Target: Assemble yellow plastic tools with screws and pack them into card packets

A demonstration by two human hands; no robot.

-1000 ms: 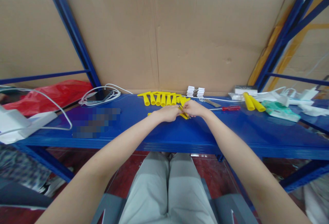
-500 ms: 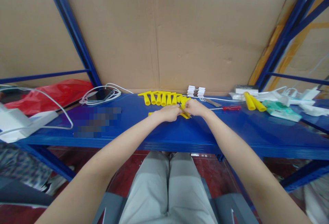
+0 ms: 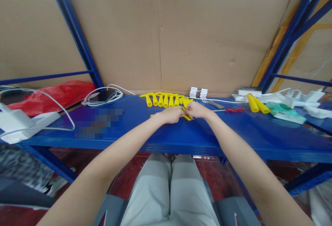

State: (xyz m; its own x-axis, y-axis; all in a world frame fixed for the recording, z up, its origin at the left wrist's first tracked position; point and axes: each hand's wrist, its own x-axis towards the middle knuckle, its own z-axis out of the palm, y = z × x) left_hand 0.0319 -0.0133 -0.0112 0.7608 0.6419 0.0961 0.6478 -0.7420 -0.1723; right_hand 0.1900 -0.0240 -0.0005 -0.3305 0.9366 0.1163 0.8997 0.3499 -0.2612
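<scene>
My left hand point(image 3: 171, 114) and my right hand point(image 3: 194, 109) are close together over the blue table point(image 3: 181, 137). Both have closed fingers around a small yellow piece point(image 3: 186, 117) between them, partly hidden by the fingers. A thin dark or metallic part shows along it, too small to make out. Just behind my hands several yellow T-shaped pieces point(image 3: 165, 101) lie side by side in a row. Another yellow bit peeks out beside my left wrist.
Right of my hands lie a red-handled screwdriver point(image 3: 234, 109), a metal strip point(image 3: 215, 105), yellow tubes point(image 3: 252, 103) and a green packet point(image 3: 285, 113). White clips point(image 3: 198, 92) stand behind; a coiled cable point(image 3: 102, 96) and red bag point(image 3: 59, 96) are left.
</scene>
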